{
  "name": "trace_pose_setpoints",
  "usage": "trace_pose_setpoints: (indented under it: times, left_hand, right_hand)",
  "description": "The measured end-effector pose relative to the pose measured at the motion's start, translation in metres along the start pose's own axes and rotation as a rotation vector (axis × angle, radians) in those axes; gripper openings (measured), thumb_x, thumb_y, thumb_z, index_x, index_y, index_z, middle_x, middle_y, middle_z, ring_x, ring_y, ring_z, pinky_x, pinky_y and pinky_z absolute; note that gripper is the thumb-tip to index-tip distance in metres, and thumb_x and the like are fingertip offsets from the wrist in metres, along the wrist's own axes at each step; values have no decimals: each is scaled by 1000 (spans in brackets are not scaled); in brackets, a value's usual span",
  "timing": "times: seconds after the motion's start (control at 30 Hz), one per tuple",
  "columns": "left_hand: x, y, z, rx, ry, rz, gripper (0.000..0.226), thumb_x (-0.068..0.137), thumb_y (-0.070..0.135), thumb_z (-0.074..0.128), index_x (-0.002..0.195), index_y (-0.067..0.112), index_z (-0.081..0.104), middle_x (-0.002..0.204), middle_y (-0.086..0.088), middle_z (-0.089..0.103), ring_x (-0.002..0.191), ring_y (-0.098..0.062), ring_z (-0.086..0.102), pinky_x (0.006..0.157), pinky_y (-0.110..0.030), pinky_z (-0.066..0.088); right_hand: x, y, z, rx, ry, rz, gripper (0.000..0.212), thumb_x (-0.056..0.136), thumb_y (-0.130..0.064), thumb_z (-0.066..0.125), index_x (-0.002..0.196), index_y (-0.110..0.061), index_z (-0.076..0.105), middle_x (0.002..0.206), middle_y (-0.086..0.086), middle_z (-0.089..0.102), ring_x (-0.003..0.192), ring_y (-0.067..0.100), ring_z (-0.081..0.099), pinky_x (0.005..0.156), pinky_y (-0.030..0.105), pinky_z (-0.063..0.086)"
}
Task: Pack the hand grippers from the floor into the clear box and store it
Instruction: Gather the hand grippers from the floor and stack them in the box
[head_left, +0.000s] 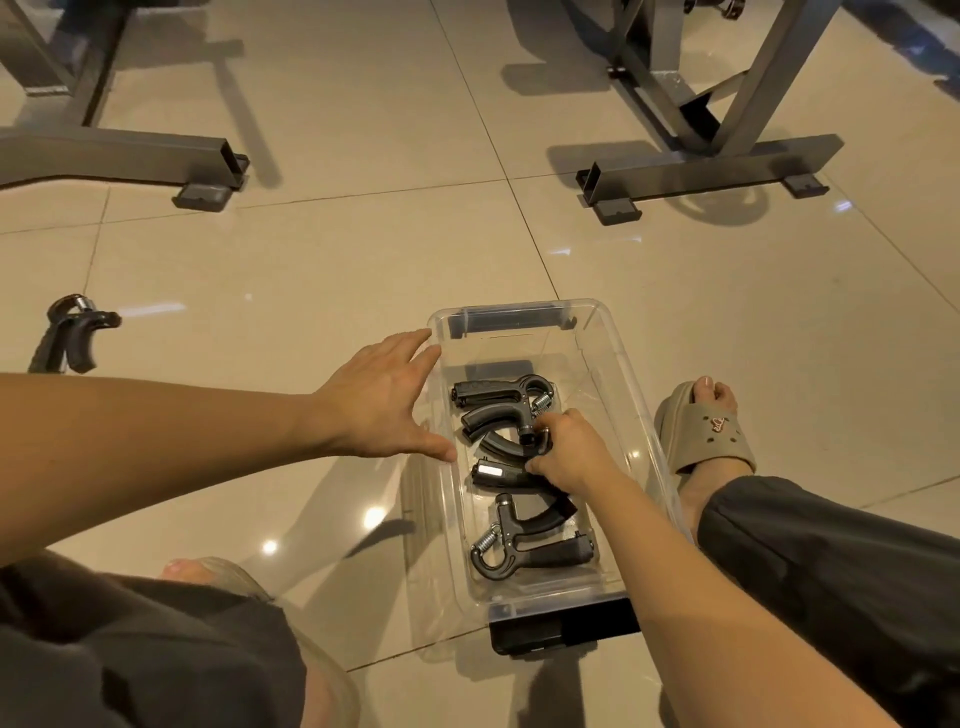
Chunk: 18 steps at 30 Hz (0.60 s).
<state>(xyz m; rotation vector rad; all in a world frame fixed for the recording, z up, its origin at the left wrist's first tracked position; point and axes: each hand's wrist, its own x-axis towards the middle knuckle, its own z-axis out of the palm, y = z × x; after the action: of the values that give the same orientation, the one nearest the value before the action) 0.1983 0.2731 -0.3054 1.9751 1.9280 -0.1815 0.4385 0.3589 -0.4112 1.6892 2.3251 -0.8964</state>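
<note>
Head view, frame centre: right hand (566, 452) grasps a hand gripper (498, 441) inside the clear box (615, 395), between two packed grippers (524, 545); left hand (384, 400), fingers spread, braces the box's left wall. Nest it flat, leaving room for the floor gripper (72, 332) at far left

Four hand grippers (496, 397): three in the one clear box (608, 364), one on the floor (311, 270) at far left. Two hands, a left hand (379, 405) and a right hand (566, 452). Two slippers (711, 431). Two metal stands (701, 166).
</note>
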Motion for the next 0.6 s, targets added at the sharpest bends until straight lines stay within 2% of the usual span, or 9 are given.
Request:
trace_pose_setpoints:
  times: [0.17,0.27,0.4,0.5,0.6]
  left_hand:
    - [-38,-22,-15,-9,22,-132,98,75,71,70,152,19,39,164,-7,25,147,-26,29,115,-42,36]
    - [-73,-39,-23,-83,7,-212,78,79,60,73,142,20,51,151,-3,42,134,-23,45,102,-40,46]
    - [-138,-71,-47,-168,-27,-283,62,82,53,75,131,18,60,136,-1,57,119,-22,56,88,-31,46]
    - [-199,-111,-63,-247,-20,-366,58,81,54,77,123,16,66,124,-1,67,109,-22,63,93,-35,53]
    - [-259,-153,-73,-278,47,-458,50,81,52,78,115,16,69,112,-1,71,100,-19,65,91,-39,55]
  right_hand:
    - [-25,-60,-42,166,268,-80,42,85,-28,76,123,-13,66,122,8,63,105,24,62,85,31,49]
    - [-59,-117,-59,193,365,-193,39,87,-36,72,118,-14,67,121,5,62,107,21,61,87,33,49]
    - [-108,-199,-60,179,340,-369,40,85,-41,74,114,-13,70,119,6,65,110,21,62,93,38,51]
    - [-139,-254,-44,172,260,-444,38,88,-37,73,116,-12,70,119,5,67,110,20,62,92,36,51]
    - [-161,-304,-20,155,200,-513,34,89,-34,71,115,-12,70,113,4,68,105,21,63,88,35,52]
